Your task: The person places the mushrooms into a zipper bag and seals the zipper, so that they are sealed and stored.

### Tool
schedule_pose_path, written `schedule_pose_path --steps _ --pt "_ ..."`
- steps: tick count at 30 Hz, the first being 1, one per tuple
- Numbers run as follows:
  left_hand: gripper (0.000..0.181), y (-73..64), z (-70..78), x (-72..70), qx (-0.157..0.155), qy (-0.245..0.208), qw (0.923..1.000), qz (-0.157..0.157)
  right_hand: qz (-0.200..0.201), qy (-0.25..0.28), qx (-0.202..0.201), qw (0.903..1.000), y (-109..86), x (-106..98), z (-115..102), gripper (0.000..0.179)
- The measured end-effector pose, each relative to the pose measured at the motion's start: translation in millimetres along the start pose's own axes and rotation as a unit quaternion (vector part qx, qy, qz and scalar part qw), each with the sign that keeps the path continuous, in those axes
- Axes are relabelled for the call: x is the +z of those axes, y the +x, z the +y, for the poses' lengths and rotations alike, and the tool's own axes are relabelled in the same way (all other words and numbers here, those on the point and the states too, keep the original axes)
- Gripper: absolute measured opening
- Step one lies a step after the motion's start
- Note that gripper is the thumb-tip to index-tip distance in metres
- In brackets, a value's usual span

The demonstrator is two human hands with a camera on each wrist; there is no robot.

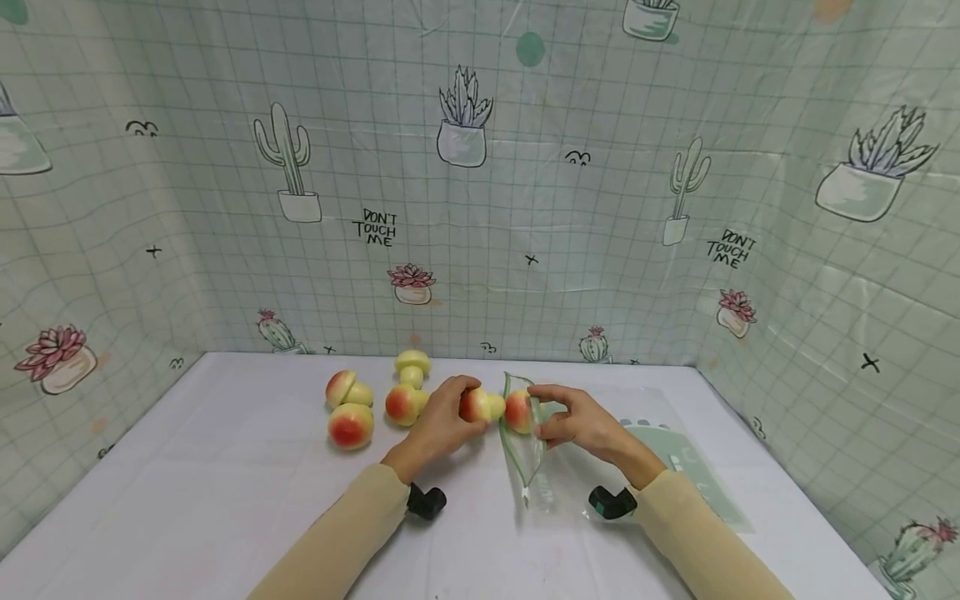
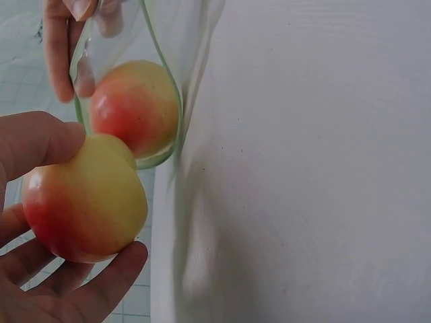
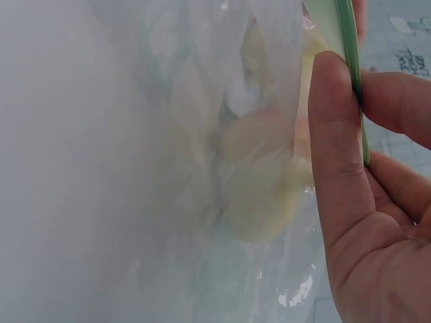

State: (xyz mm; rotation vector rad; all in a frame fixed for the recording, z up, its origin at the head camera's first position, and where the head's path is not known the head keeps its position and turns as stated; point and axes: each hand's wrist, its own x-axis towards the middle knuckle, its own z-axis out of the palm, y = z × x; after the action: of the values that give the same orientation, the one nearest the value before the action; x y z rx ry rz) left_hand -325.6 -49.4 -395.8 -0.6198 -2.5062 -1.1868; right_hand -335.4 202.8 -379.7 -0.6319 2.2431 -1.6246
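Left hand (image 1: 441,417) grips a mushroom (image 2: 87,208), fingers curled; right hand (image 1: 579,422) pinches the bag (image 3: 348,40) by its rim. A slip there could sag the bag, snagging the mushroom.

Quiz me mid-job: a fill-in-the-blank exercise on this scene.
The clear bag has a ____ rim, pinched by the right hand.
The left hand holds a mushroom-shaped piece with its ____, not its cap, toward the bag.
Outside the bag, ____ more such pieces lie on the table.
Missing words: green; stem; four.
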Motion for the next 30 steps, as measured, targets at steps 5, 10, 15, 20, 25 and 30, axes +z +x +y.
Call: schedule_pose_path --steps 5,10,15,20,25,30 --pt "0.053 1.5 1.6 1.6 -0.001 -0.001 1.0 -0.002 0.0 0.002 -0.006 1.0 -1.0 -1 0 0.066" --pt "0.053 1.7 2.9 2.7 -0.003 -0.005 1.0 -0.005 0.001 0.004 -0.007 1.0 -1.6 -1 -1 0.066" --pt "0.053 3.7 3.5 5.5 -0.001 -0.008 0.9999 -0.011 0.008 0.005 0.002 1.0 -2.2 0 -2 0.067" --pt "0.053 5.6 5.8 9.7 0.003 -0.006 0.9997 -0.023 0.011 0.009 0.008 0.9999 -2.0 0 -1 0.067" --pt "0.054 7.3 9.1 13.7 0.001 -0.011 0.9994 -0.033 0.007 0.009 0.002 0.9999 -1.6 0 -1 0.067" --pt "0.054 9.1 10.2 18.5 -0.001 -0.015 0.9992 -0.037 -0.001 0.019 -0.007 0.9998 -2.0 1 -2 0.067"
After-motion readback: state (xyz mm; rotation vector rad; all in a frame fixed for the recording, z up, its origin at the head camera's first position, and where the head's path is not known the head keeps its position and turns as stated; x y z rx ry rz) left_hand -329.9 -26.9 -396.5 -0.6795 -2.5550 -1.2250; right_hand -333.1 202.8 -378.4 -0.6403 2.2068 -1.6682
